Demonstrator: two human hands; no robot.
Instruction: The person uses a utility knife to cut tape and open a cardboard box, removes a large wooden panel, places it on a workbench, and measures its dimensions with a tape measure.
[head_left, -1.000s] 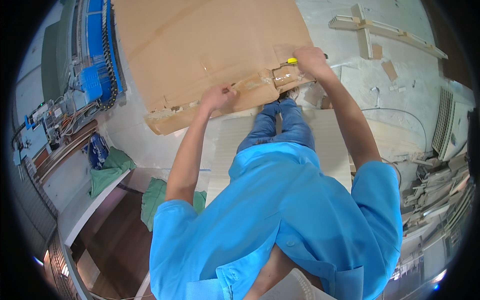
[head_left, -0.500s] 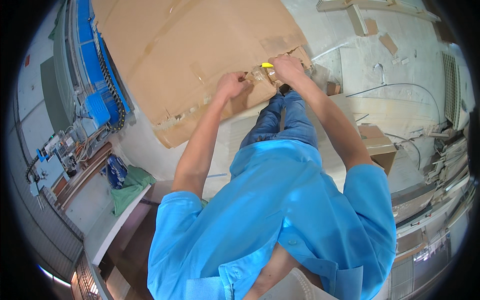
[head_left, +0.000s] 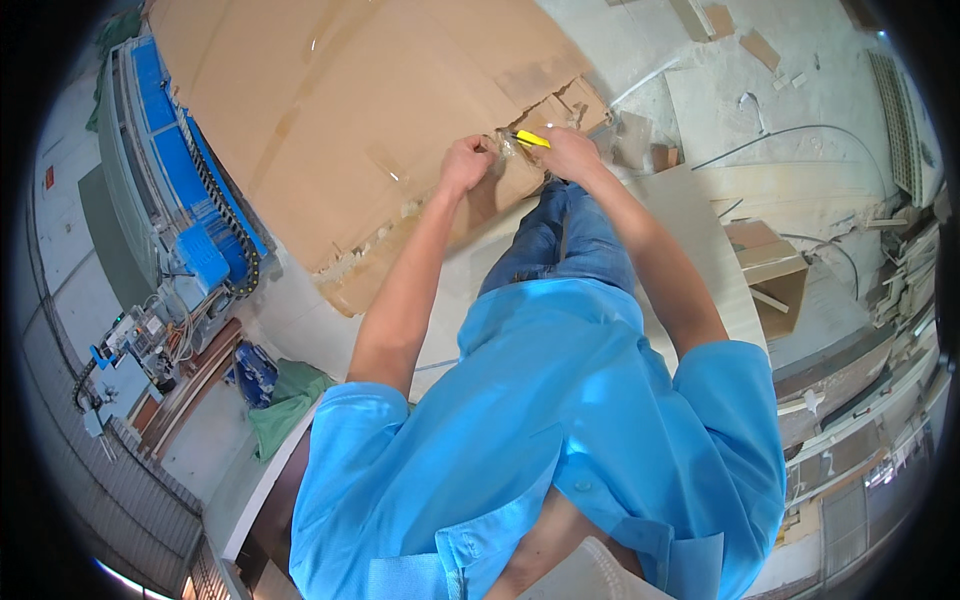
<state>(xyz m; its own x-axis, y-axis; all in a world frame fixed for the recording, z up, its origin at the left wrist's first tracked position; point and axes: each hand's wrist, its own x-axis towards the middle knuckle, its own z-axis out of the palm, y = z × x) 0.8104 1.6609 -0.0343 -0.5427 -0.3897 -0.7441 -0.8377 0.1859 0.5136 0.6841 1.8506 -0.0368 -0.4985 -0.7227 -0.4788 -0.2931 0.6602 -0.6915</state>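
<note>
Cardboard sheet (head_left: 370, 110), broad and brown, its near edge ragged and torn toward the right corner. Along that edge are a person's two bare hands: the left hand (head_left: 467, 165) has its fingers curled together, though whether they pinch anything cannot be told; the right hand (head_left: 572, 155), closer to the right corner, has fingers closed around a small yellow tool (head_left: 533, 139), dark tip pointing left.

- Pale, smeared floor (head_left: 810, 100) at upper right
- Blue machine (head_left: 203, 256) along the left
- Piled boards (head_left: 908, 300) by the right edge
- Bright light (head_left: 128, 581) at lower left
</note>
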